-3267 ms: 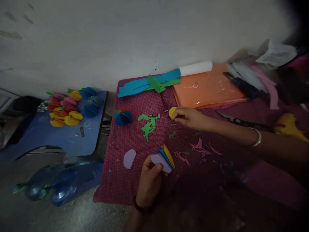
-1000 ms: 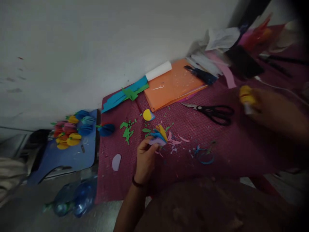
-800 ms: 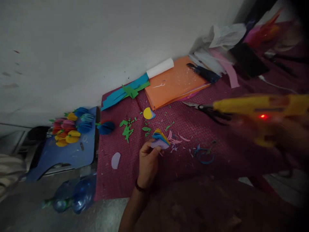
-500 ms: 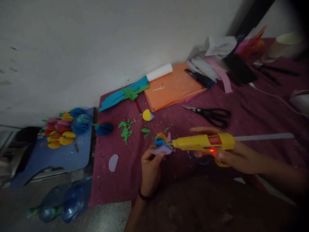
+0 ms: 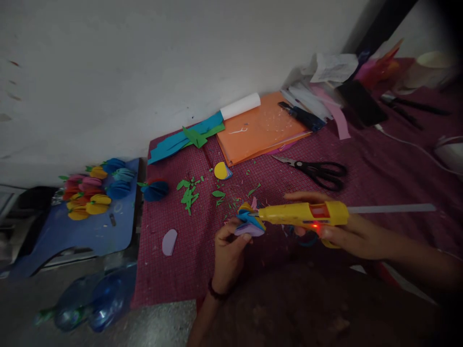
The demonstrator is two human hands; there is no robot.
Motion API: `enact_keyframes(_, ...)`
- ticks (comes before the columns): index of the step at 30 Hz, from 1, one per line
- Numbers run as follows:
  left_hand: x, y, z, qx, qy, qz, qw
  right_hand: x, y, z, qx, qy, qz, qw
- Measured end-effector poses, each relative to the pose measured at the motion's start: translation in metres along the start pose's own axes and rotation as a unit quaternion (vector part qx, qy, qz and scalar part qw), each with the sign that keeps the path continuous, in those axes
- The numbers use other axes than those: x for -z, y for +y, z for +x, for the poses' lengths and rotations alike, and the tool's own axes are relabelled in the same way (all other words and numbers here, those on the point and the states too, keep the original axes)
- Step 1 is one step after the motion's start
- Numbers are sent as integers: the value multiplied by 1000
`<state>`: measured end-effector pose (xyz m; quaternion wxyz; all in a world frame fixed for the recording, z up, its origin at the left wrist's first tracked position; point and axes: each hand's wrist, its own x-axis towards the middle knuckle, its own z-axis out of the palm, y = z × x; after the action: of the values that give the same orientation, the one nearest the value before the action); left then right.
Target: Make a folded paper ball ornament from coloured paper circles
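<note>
Pinching a folded paper bundle (image 5: 249, 230) between thumb and fingers, the left hand (image 5: 231, 253) holds it above the red checked cloth (image 5: 188, 270), and we see the right hand (image 5: 354, 238) wrapped round one yellow glue gun (image 5: 285, 213). The gun's long axis runs nearly level across the view, its nozzle pointing left toward the bundle's blue layers; whether the tip touches paper, we cannot tell. One pale glue stick (image 5: 392, 208) juts straight out of the back end, to the right. The bundle's lavender face is longest from side to side. Around the hands, we count one yellow-topped paper stack (image 5: 219, 170), one loose lavender piece (image 5: 169, 242), one pair of scissors (image 5: 310, 167) with its blades leftward, and more green scraps (image 5: 188, 198) than we can number. Farther out lie one orange stack of sheets (image 5: 253, 130), one white roll (image 5: 240, 106) and one dark tool (image 5: 304, 117). One blue-and-red paper ball (image 5: 155, 191) sits near the cloth's left edge; on the blue board (image 5: 90, 233) we find at least nine more balls (image 5: 90, 184), crowded together, and near it two bottles (image 5: 106, 299) lie on the floor (image 5: 162, 318).
</note>
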<state>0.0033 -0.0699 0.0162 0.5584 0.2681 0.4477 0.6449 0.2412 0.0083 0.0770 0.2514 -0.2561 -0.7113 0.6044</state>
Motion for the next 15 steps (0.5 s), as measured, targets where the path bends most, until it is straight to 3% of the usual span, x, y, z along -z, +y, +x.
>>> enact_keyframes(5, 1, -2, -1, 2, -18, -11, 1000, 2, 1, -2, 17, -1, -25, 1000)
enact_keyframes(15, -3, 0, -2, 18, 0, 0, 1000, 5, -1, -1, 38, -15, -100, 994)
